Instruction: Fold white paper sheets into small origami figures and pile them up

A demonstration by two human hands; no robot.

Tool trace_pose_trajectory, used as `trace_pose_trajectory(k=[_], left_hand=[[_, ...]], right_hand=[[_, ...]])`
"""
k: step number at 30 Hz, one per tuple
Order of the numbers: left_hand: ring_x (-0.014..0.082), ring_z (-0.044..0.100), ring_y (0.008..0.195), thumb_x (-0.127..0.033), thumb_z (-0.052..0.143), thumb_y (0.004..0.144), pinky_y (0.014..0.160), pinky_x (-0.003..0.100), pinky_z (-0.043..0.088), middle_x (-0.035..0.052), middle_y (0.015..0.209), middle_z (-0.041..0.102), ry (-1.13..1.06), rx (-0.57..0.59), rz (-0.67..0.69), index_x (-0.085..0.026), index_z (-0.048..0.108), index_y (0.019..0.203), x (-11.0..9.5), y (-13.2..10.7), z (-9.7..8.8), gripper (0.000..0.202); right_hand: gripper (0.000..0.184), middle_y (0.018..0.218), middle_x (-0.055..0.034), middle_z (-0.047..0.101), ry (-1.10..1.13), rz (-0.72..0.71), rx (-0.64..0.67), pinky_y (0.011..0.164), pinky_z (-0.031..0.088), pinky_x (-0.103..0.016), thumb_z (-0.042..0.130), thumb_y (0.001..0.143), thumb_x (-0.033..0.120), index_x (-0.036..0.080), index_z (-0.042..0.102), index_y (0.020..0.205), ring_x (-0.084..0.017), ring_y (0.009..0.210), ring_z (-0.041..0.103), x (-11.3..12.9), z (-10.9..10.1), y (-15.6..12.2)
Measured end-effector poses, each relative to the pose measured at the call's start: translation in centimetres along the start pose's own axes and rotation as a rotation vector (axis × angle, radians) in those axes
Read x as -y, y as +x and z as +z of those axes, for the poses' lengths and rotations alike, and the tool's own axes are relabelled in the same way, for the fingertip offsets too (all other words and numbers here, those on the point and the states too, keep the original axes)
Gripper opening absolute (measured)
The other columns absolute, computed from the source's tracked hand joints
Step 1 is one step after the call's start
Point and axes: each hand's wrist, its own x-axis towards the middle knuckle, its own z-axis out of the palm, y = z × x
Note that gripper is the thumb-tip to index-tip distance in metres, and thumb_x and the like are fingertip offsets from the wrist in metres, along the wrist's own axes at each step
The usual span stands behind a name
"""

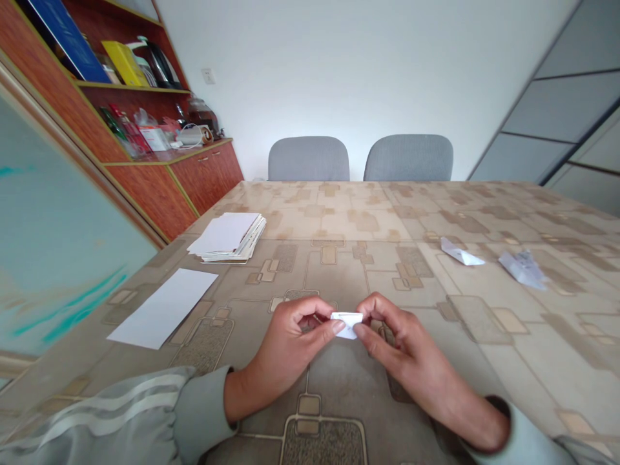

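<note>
While pinched on folded paper (347, 325), left grip (285, 345), right grip (411, 349); sheet (162, 309) and paper stack (230, 237) leftward, paper scraps (522, 270) rightward.

A small folded piece of white paper (347, 321) sits pinched between the left fingertips (335, 327) and the right fingertips (359, 330), its flat, narrow top edge lying level, with a crumpled, tapering flap hanging just below their tips.

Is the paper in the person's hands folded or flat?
Folded: the paper is a small layered shape, pinched between the left hand and right hand.
</note>
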Motion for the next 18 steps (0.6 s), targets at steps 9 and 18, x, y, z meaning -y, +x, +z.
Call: trace_pose_trajectory(k=[9, 18], left_hand=[[0.0124, 0.057, 0.064, -0.024, 0.065, 0.086, 0.060, 0.021, 0.041, 0.0009, 0.069, 0.065, 0.247, 0.041, 0.114, -0.016, 0.070, 0.079, -0.29, -0.14, -0.17, 0.013], [0.0117, 0.058, 0.066, -0.022, 0.067, 0.085, 0.060, 0.019, 0.042, 0.0005, 0.073, 0.066, 0.226, 0.036, 0.143, -0.016, 0.070, 0.081, -0.21, 0.00, -0.23, 0.007]], right_hand=[[0.020, 0.072, 0.0008, 0.057, -0.152, -0.066, -0.021, 0.064, 0.040, -0.026, 0.055, 0.094, 0.032, 0.022, 0.057, 0.077, -0.014, 0.070, 0.054, 0.38, -0.14, 0.09], [0.020, 0.070, 0.0018, 0.058, -0.063, -0.026, -0.010, 0.062, 0.039, -0.026, 0.054, 0.094, 0.032, 0.020, 0.057, 0.077, -0.013, 0.067, 0.054, 0.11, 0.14, -0.08]])
